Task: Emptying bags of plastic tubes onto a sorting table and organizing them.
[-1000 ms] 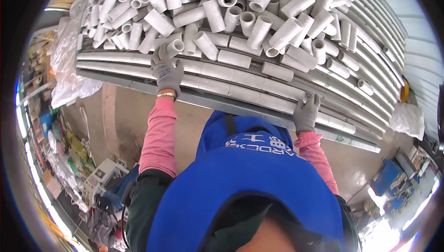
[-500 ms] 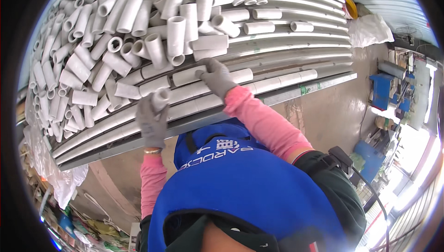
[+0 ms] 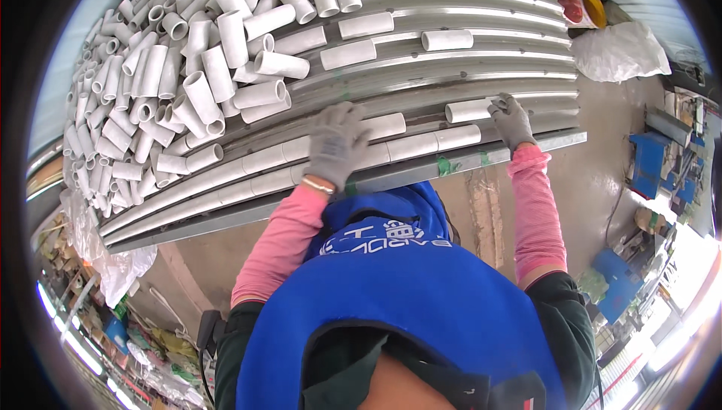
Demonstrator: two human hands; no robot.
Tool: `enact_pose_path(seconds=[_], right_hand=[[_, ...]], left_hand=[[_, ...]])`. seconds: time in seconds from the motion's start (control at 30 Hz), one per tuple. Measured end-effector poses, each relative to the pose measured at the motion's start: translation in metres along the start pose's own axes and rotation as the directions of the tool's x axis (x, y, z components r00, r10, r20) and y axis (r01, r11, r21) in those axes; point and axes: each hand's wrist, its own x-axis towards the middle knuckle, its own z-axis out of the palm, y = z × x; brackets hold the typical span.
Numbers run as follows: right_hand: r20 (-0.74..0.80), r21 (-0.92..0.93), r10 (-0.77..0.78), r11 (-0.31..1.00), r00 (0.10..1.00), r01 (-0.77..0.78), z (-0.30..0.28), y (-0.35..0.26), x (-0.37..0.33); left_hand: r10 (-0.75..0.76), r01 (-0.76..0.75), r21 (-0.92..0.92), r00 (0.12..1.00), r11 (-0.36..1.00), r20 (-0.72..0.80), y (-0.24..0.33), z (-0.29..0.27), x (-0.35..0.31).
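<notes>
Short pale grey tubes lie end to end in the near grooves of a ridged metal rack [image 3: 526,79]. My right hand [image 3: 513,120], in a grey glove, grips the right end of a single tube [image 3: 468,111] near the right side of the rack. A gap separates that tube from another tube [image 3: 383,126] in the second groove. My left hand [image 3: 336,143], also gloved, is over the near rows beside this other tube. Its fingers are blurred, and whatever lies under the palm is hidden. The nearest groove holds a long line of tubes [image 3: 459,137].
A big heap of loose tubes [image 3: 199,101] covers the rack's left side. Several single tubes, one of them a tube [image 3: 447,40], rest in farther grooves. The metal front rail [image 3: 526,145] borders the rack. Clear plastic sheeting [image 3: 620,53] hangs at the far right; blue equipment [image 3: 650,162] stands beyond.
My right hand has moved right along the rack and now grips a tube there. My left hand has moved right; the upright tube it held no longer shows. The view has shifted.
</notes>
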Motion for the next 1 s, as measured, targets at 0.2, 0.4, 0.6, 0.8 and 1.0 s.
enact_pose_path(seconds=[0.2, 0.4, 0.6, 0.8, 1.0], right_hand=[[0.288, -0.353, -0.175, 0.895, 0.942, 0.274, 0.049, -0.11, -0.058], [0.111, -0.653, -0.46, 0.635, 0.881, 0.414, -0.001, -0.125, 0.062], [0.351, -0.544, -0.438, 0.624, 0.827, 0.561, -0.02, -0.13, 0.118], [0.472, -0.306, -0.593, 0.584, 0.652, 0.752, -0.051, -0.062, 0.089], [0.364, -0.191, -0.563, 0.735, 0.742, 0.651, -0.016, -0.011, 0.008]], left_hand=[[-0.163, 0.183, 0.145, 0.977, 0.972, -0.141, -0.046, -0.03, -0.012], [-0.203, 0.278, 0.373, 0.952, 0.885, -0.228, -0.06, -0.044, 0.002], [-0.201, 0.26, 0.379, 0.961, 0.888, -0.188, -0.086, -0.046, 0.026], [-0.315, 0.328, 0.417, 0.944, 0.848, -0.103, -0.098, -0.058, 0.015], [-0.034, 0.059, 0.329, 0.996, 0.943, -0.08, -0.062, -0.049, 0.037]])
